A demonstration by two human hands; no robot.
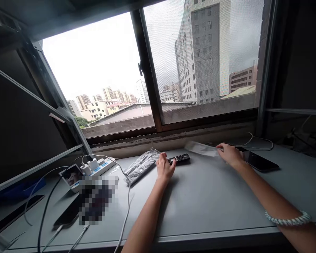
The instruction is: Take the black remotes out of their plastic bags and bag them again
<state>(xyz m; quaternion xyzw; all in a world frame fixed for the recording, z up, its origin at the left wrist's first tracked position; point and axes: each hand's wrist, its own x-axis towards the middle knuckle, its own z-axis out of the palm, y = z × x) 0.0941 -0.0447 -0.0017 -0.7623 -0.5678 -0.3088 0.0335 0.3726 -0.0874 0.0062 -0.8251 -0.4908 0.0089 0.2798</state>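
Note:
My left hand point(165, 166) rests on the near end of a black remote control point(179, 159) lying on the grey table point(210, 203), fingers curled over it. Just left of that hand lies a clear plastic bag point(141, 165) with dark contents. My right hand point(229, 153) pinches one end of a thin transparent plastic sleeve point(201, 148), held low over the table near the window sill. A dark phone or tablet point(258, 161) lies flat beside and behind my right hand.
A white power strip point(98, 166) with plugs and white cables sits at the left, next to a phone point(68, 214) and a pixelated patch. A window with a mesh screen runs along the table's far edge. Metal shelving stands left.

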